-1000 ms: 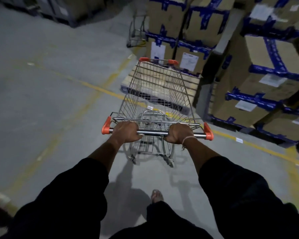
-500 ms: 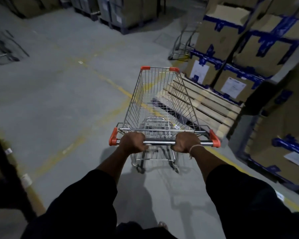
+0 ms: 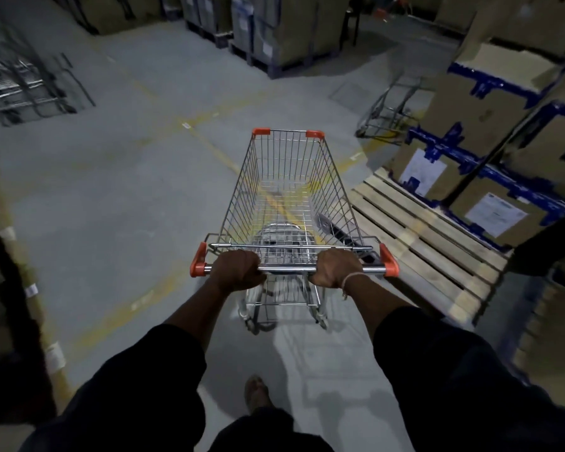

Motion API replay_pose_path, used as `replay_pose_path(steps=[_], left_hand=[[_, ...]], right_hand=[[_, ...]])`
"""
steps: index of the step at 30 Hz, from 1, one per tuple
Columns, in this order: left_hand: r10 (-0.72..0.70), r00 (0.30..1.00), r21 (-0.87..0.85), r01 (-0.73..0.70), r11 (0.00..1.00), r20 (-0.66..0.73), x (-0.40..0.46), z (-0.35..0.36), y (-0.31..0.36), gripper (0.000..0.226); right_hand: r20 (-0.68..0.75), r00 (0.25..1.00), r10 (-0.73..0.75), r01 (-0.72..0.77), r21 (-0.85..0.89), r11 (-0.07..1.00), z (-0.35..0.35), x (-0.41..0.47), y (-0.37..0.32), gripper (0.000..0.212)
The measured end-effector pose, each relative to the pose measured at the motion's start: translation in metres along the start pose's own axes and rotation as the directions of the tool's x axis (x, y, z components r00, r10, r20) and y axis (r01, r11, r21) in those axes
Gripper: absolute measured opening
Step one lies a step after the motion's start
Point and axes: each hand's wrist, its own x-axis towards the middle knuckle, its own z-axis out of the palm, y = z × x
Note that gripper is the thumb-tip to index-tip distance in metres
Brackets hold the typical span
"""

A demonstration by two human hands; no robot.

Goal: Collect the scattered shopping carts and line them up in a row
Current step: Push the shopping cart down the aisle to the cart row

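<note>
One shopping cart [image 3: 291, 203] is being wheeled across the warehouse floor [image 3: 111, 207], so the step in hand looks like the carrying leg: a collected cart on its way to wherever the row is to stand. The cart sits in the middle of the scene, empty, its nose pointing to the far side, with a wooden pallet [image 3: 428, 256] just beside it on the right and stacked cardboard boxes [image 3: 490, 125] beyond that. The left hand [image 3: 238, 270] has its grip wrapped round the cart's handle bar [image 3: 287, 270] near the left orange end cap, and the right hand [image 3: 336, 269] holds the same bar near the right cap, a string band at its wrist; both arms reach forward, nearly straight, with dark sleeves pushed up the forearms. A second cart [image 3: 388, 109] stands far right beside the boxes, and blurred wire frames [image 3: 20, 83] at far left may be more carts, though that cannot be told. The next move probably calls for steering clear of the pallet corner and choosing a heading toward the line-up spot.
</note>
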Motion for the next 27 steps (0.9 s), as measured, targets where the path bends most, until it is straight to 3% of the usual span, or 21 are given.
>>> replay_pose_path(steps=[11, 17, 27], left_hand=[[-0.065, 0.996, -0.018, 0.066, 0.998, 0.053, 0.098, -0.013, -0.156, 0.042], [-0.116, 0.993, -0.012, 0.116, 0.993, 0.036, 0.149, -0.012, -0.227, 0.041], [-0.247, 0.969, -0.048, 0.248, 0.968, 0.029, 0.254, -0.031, -0.339, 0.038]], right_hand=[[0.014, 0.999, -0.041, 0.041, -0.037, 0.998, -0.078, 0.168, -0.064, 0.045], [-0.032, 0.996, -0.081, 0.078, -0.083, 0.994, -0.111, 0.261, -0.084, 0.054], [-0.058, 0.981, -0.186, 0.177, -0.126, 0.976, -0.191, 0.428, -0.11, 0.045]])
